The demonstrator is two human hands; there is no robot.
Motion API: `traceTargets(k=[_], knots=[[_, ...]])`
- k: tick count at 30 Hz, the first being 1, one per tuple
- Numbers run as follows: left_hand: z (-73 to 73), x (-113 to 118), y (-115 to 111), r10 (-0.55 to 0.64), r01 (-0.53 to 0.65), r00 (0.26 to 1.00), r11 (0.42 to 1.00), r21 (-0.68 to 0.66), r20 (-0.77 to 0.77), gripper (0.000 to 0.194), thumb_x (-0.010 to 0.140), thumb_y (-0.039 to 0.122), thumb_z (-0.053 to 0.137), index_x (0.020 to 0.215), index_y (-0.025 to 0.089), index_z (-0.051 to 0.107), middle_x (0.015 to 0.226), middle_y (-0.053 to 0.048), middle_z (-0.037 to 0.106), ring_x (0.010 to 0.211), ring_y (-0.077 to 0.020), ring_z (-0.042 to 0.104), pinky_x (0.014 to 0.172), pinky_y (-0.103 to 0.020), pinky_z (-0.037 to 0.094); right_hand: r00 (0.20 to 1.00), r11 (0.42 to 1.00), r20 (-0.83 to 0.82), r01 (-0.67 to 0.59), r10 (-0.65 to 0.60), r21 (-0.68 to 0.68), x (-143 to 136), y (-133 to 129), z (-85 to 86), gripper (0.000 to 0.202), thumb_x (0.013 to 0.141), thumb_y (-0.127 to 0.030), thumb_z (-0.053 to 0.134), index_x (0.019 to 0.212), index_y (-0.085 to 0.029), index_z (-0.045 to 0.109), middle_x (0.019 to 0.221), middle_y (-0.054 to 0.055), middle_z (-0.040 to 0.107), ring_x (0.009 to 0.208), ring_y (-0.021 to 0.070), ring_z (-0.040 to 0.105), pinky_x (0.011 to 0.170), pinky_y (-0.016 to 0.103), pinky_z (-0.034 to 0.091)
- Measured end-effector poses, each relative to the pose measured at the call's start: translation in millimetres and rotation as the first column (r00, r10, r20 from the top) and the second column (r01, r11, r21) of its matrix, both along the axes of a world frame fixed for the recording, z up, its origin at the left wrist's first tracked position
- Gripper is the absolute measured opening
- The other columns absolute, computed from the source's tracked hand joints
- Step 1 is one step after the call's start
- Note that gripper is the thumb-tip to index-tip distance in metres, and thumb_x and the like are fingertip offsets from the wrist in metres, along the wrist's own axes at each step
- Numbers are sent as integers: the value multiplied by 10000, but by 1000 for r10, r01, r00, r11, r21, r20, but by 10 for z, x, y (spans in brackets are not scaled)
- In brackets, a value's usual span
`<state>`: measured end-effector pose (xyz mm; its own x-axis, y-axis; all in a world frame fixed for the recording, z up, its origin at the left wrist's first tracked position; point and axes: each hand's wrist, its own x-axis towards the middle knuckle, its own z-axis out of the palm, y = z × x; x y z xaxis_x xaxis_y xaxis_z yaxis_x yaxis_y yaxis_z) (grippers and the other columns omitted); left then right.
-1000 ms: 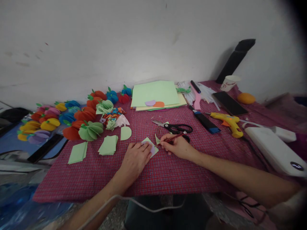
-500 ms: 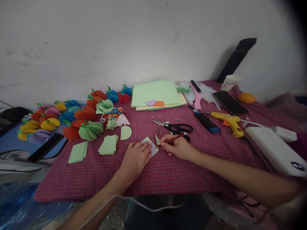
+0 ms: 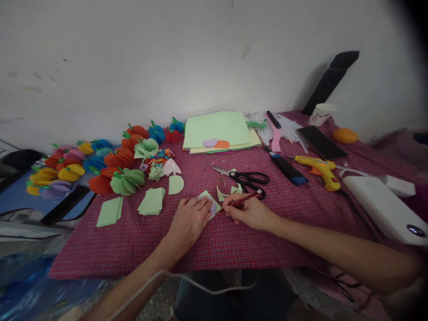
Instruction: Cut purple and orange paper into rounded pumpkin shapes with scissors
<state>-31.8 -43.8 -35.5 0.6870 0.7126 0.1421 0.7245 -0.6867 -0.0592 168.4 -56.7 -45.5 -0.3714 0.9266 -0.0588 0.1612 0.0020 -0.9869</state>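
Observation:
My left hand (image 3: 191,219) lies flat, fingers slightly apart, pressing a small purple piece (image 3: 213,206) on a light green paper square (image 3: 216,214). A dark red pencil (image 3: 241,200) is gripped in my right hand (image 3: 249,211), its tip near the square's right corner. Green paper scraps (image 3: 221,194) lie just beyond my right hand. Black-handled scissors (image 3: 245,177) rest open behind it. To the left of my left hand are a green half-round piece (image 3: 175,184) and two stacks of green paper (image 3: 151,202).
Colourful paper pumpkins (image 3: 119,159) and shredded paper (image 3: 159,161) fill the left. Large paper sheets (image 3: 217,129) lie at the back. On the right are a cutter (image 3: 288,169), a yellow glue gun (image 3: 317,167), a phone (image 3: 321,142), a cup (image 3: 321,114) and a white device (image 3: 381,207).
My right hand has shifted slightly down, and the pencil tip has moved from the square's upper right edge to near its right corner. More of the green scraps shows. My left hand stays in place.

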Motion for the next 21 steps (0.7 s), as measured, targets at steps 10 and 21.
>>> traceTargets(k=[10,21], knots=[[-30,-34,14,-7,8,999,1000,28,-43,327,826,197,398,1136,238,492,1131,-33,575,960,-189,495,751,-348,331,998,998,4,-61,61,33,-78,-66,39,117,773,-218,455,834,-188,550,654,-22,528,503,74,485,456,182,427],[-14,-23,8,-3,3,999,1000,10,-32,310,854,239,361,1126,229,508,1114,-40,586,973,-180,493,780,-346,337,993,992,46,-109,106,64,-129,-52,29,145,788,-221,437,845,-181,564,665,-13,543,524,73,498,472,175,429]])
